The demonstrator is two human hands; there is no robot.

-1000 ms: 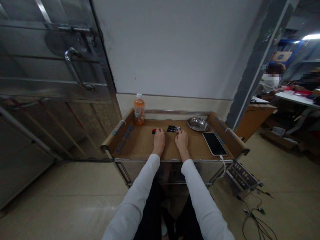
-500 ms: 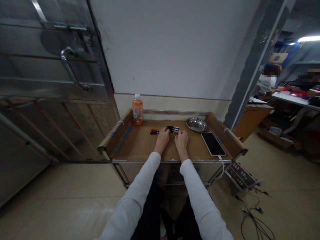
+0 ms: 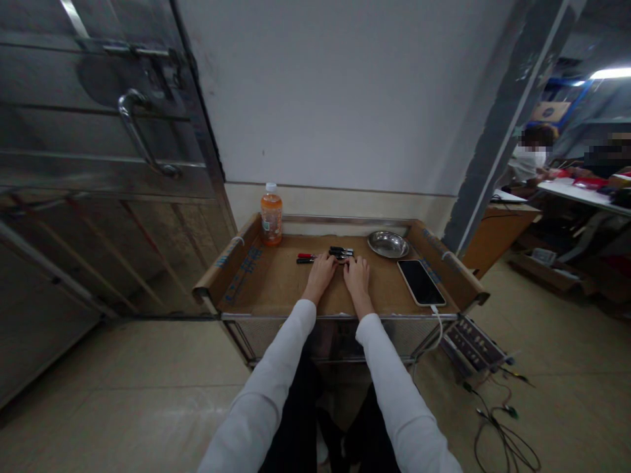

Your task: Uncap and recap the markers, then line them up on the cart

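Note:
My left hand rests low over the cardboard-lined cart top, fingers curled down and together. Just to its right, my right hand is bent the same way, its fingertips close to the left ones. Whatever the fingertips pinch is mostly hidden; a slim piece seems to lie between them. Left of my left hand lie a red pen-like stick and a black one, both partly covered by the hand. Several black pen-like pieces with shiny ends lie just beyond my fingers.
A bottle of orange drink stands at the back left. A round metal dish and a phone with a white cable lie on the right. Raised cardboard sides edge the cart. Cables trail on the floor; people sit far right.
My two hands have come slightly closer together at the fingertips. The pen-like pieces, bottle, dish and phone stay in place.

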